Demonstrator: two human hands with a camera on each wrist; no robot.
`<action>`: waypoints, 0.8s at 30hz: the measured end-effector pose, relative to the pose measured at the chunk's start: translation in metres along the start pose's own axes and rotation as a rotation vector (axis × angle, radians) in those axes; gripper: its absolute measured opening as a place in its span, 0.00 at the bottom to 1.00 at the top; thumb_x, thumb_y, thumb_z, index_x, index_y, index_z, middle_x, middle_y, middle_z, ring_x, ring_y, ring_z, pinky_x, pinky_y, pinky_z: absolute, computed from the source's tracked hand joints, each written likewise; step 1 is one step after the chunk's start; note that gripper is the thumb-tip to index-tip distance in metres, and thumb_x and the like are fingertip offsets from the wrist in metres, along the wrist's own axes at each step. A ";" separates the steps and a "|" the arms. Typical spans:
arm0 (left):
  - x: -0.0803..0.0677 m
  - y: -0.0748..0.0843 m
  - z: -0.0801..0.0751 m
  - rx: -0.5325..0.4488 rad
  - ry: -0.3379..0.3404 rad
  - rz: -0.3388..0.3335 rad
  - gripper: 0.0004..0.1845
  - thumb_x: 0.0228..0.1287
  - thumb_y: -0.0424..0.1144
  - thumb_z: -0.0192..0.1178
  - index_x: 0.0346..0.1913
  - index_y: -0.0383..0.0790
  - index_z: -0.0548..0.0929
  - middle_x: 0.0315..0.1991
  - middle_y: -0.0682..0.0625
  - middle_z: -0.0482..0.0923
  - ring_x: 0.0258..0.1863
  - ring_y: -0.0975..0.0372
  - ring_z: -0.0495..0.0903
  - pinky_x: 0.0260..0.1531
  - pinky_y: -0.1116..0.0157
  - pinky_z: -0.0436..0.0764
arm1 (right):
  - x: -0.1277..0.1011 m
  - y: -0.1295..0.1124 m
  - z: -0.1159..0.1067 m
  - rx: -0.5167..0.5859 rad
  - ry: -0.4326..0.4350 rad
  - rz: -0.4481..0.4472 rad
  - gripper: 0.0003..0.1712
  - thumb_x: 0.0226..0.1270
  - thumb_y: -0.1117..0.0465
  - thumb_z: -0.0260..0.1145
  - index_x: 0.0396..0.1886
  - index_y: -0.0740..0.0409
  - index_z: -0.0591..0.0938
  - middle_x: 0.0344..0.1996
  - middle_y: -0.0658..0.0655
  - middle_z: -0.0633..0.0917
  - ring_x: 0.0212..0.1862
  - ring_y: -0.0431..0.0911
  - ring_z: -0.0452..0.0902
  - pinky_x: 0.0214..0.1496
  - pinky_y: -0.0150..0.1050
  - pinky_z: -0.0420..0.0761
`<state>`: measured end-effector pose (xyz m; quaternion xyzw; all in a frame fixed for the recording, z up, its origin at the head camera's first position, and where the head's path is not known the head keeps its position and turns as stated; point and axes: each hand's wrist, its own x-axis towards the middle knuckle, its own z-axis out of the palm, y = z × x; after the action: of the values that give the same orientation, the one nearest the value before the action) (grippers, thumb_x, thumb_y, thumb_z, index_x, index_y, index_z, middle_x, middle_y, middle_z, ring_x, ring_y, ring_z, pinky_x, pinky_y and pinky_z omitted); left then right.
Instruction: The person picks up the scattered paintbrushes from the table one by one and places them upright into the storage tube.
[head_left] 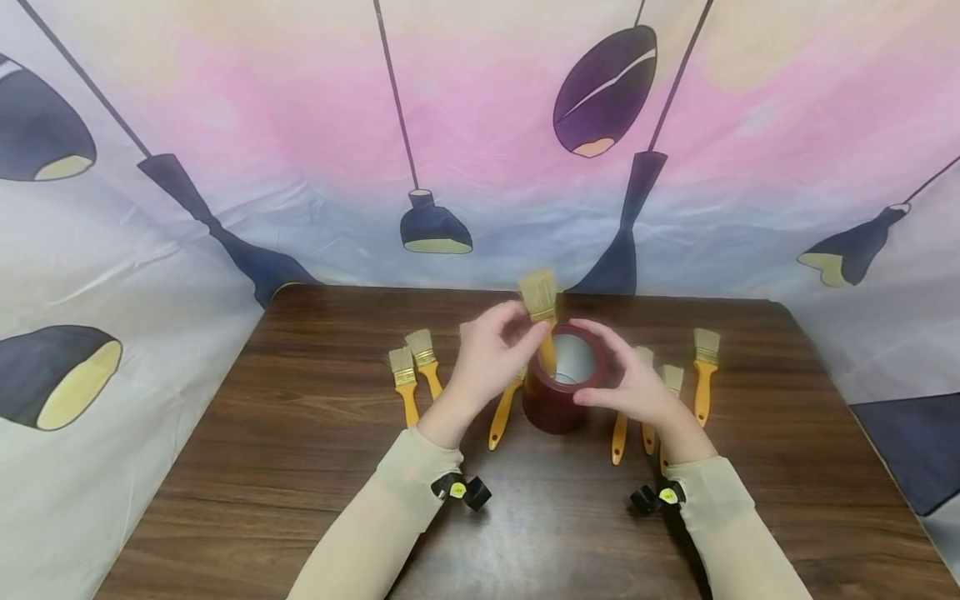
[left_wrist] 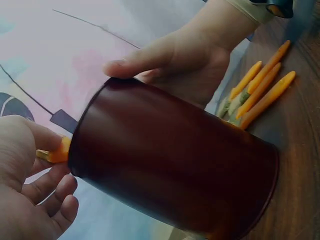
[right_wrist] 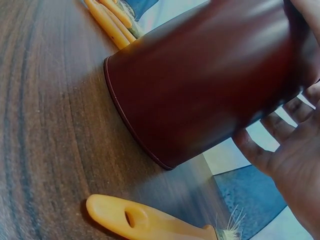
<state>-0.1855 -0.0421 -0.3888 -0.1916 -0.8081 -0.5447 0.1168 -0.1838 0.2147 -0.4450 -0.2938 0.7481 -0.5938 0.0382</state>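
Observation:
My left hand (head_left: 489,354) pinches a paintbrush (head_left: 538,293) by its yellow handle, just under the ferrule. The bristles point up and the handle reaches down through the mouth of a dark red cylindrical container (head_left: 551,410). This container stands upright on the table, with a pale inside. My right hand (head_left: 636,385) holds it from the right near the rim, thumb in front and fingers behind. In the left wrist view, the pinched yellow handle (left_wrist: 62,151) shows at the container's rim. The right wrist view shows right-hand fingers (right_wrist: 252,147) against the container's side.
More paintbrushes lie on the brown wooden table (head_left: 315,492): several left of the container, such as one brush (head_left: 405,385), and several to the right, including one far brush (head_left: 703,375). A printed cloth (head_left: 480,108) hangs behind the table.

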 end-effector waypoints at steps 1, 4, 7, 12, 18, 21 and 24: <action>0.000 -0.002 0.001 0.015 -0.016 0.009 0.12 0.74 0.41 0.72 0.55 0.40 0.90 0.43 0.49 0.89 0.39 0.59 0.85 0.41 0.60 0.87 | 0.000 0.000 0.000 0.009 -0.004 -0.002 0.59 0.58 0.74 0.83 0.86 0.51 0.65 0.77 0.58 0.73 0.70 0.61 0.73 0.62 0.48 0.88; -0.001 -0.007 0.004 0.064 -0.047 0.030 0.11 0.72 0.40 0.73 0.53 0.41 0.90 0.41 0.50 0.87 0.38 0.59 0.83 0.40 0.61 0.85 | 0.001 0.002 0.001 0.020 -0.008 -0.016 0.59 0.58 0.75 0.82 0.86 0.54 0.64 0.77 0.60 0.73 0.70 0.62 0.73 0.60 0.48 0.89; -0.001 -0.010 0.007 0.113 -0.056 0.057 0.10 0.72 0.40 0.73 0.51 0.41 0.90 0.40 0.50 0.86 0.38 0.59 0.82 0.38 0.62 0.84 | 0.001 0.004 0.001 0.029 -0.007 -0.025 0.58 0.58 0.76 0.82 0.86 0.56 0.64 0.78 0.60 0.72 0.71 0.57 0.74 0.58 0.46 0.89; -0.002 -0.010 0.008 0.145 -0.049 0.071 0.09 0.70 0.39 0.73 0.47 0.40 0.88 0.40 0.48 0.83 0.38 0.57 0.81 0.38 0.62 0.83 | 0.002 0.006 0.001 0.032 -0.008 -0.031 0.58 0.59 0.75 0.82 0.86 0.57 0.64 0.79 0.61 0.71 0.70 0.52 0.75 0.58 0.48 0.89; -0.002 -0.009 0.007 0.066 -0.051 0.054 0.14 0.70 0.38 0.74 0.54 0.37 0.88 0.45 0.47 0.86 0.42 0.58 0.84 0.43 0.63 0.86 | -0.001 0.004 0.000 -0.028 0.029 0.014 0.58 0.59 0.71 0.84 0.85 0.59 0.64 0.75 0.65 0.74 0.69 0.41 0.74 0.67 0.35 0.81; -0.001 -0.009 0.005 0.030 -0.050 0.041 0.15 0.70 0.38 0.74 0.55 0.36 0.87 0.45 0.46 0.86 0.42 0.58 0.84 0.43 0.62 0.87 | -0.001 0.005 0.000 -0.021 0.027 0.015 0.57 0.59 0.70 0.84 0.85 0.59 0.64 0.75 0.63 0.74 0.67 0.40 0.75 0.65 0.32 0.80; -0.001 -0.009 0.002 0.009 -0.049 0.021 0.15 0.71 0.38 0.73 0.55 0.36 0.87 0.44 0.47 0.86 0.41 0.58 0.84 0.44 0.62 0.87 | 0.000 0.005 0.000 0.014 0.006 -0.009 0.57 0.60 0.72 0.82 0.86 0.57 0.64 0.74 0.60 0.75 0.65 0.45 0.77 0.59 0.36 0.85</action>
<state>-0.1888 -0.0432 -0.3977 -0.2127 -0.8111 -0.5349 0.1036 -0.1856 0.2152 -0.4497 -0.2952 0.7426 -0.6002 0.0352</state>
